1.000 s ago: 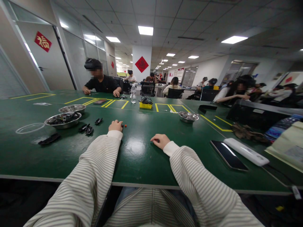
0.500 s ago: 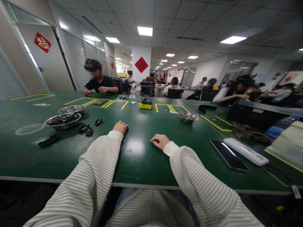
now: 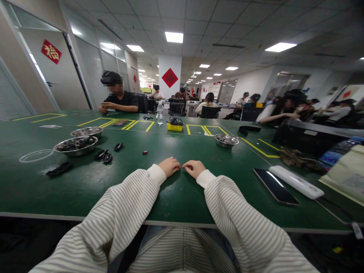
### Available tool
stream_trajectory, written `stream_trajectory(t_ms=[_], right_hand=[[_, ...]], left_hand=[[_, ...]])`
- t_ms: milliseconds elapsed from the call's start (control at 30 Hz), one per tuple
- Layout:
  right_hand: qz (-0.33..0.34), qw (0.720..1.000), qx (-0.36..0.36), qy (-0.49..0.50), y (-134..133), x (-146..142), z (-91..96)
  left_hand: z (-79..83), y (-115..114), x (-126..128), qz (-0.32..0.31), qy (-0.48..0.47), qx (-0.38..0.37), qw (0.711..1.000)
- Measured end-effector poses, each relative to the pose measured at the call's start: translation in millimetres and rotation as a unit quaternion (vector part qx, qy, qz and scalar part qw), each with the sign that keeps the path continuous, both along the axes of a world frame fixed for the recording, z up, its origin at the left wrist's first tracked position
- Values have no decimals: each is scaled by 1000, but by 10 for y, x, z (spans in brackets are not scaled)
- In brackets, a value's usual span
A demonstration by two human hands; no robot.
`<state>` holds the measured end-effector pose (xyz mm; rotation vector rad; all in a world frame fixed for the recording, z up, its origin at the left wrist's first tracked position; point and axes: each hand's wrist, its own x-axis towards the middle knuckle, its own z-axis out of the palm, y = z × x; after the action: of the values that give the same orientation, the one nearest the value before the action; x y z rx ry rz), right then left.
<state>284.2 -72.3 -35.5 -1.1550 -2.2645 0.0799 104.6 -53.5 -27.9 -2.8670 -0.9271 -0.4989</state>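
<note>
Both my hands rest on the green table (image 3: pixel 85 182), knuckles up, in striped sleeves. My left hand (image 3: pixel 170 166) is curled shut, with a small red piece (image 3: pixel 178 167) showing at its fingertips. My right hand (image 3: pixel 194 168) lies just to the right of it, fingers curled under, almost touching the left; what is inside it is hidden. Another small red and dark piece (image 3: pixel 145 152) lies alone on the table beyond my left hand.
Two steel bowls (image 3: pixel 75 145) (image 3: pixel 87 131) and loose black parts (image 3: pixel 104 154) sit at the left, and a third bowl (image 3: pixel 226 140) at the right. A phone (image 3: pixel 274 185) and a white bar-shaped device (image 3: pixel 295 182) lie right. A person in black (image 3: pixel 119 100) sits across the table.
My left hand has pulled back and to the right, ending beside my right hand. One small piece stayed on the table where the hand was. My right hand has hardly moved.
</note>
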Motion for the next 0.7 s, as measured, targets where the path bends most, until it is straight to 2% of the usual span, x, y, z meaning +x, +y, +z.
stream_trajectory(t_ms=[167, 300, 367, 467, 600, 700], right_hand=[[-6, 1000, -7, 11, 19, -2, -12], [24, 999, -26, -2, -1, -12, -6], [45, 998, -34, -10, -11, -12, -1], [61, 997, -46, -14, -13, -1, 1], [59, 997, -49, -15, -2, 20, -4], [57, 997, -49, -11, 2, 25, -10]], left_hand=[[-41, -87, 82, -23, -30, -39, 999], [-28, 19, -30, 12, -87, -73, 993], [-5, 113, -148, 71, -117, -50, 989], [37, 242, -383, 213, -133, 25, 968], [47, 327, -692, 419, -113, 71, 898], [13, 353, -829, 492, -77, 46, 866]])
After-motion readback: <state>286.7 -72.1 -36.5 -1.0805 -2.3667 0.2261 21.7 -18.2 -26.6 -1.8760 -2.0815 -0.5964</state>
